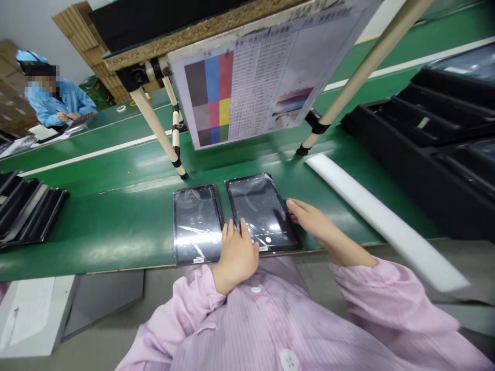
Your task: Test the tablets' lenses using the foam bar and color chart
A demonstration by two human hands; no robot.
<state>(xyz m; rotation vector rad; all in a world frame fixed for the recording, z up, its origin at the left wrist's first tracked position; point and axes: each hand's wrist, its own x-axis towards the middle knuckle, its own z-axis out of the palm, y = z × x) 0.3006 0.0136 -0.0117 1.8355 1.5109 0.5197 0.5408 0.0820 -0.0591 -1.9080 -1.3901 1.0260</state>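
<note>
Two dark tablets in clear plastic film lie side by side at the green bench's front edge: a left tablet (pixel 196 221) and a right tablet (pixel 257 201), whose lit screen shows a white round button near its bottom. My left hand (pixel 237 255) rests over the gap between them, fingers spread, the tips on the right tablet's lower left side. At that tablet's right edge is my right hand (pixel 309 219), with its fingers stretched along the side; the lower fingers are partly hidden. Neither hand is wrapped round a tablet.
A white foam strip (pixel 382 221) lies to the right, beside black trays (pixel 417 154) of film-wrapped devices. Another dark stack (pixel 29 208) stands left. Ahead, a pipe-legged stand carries a printed colour chart (pixel 247 87). A person in blue (pixel 64 103) works across the bench.
</note>
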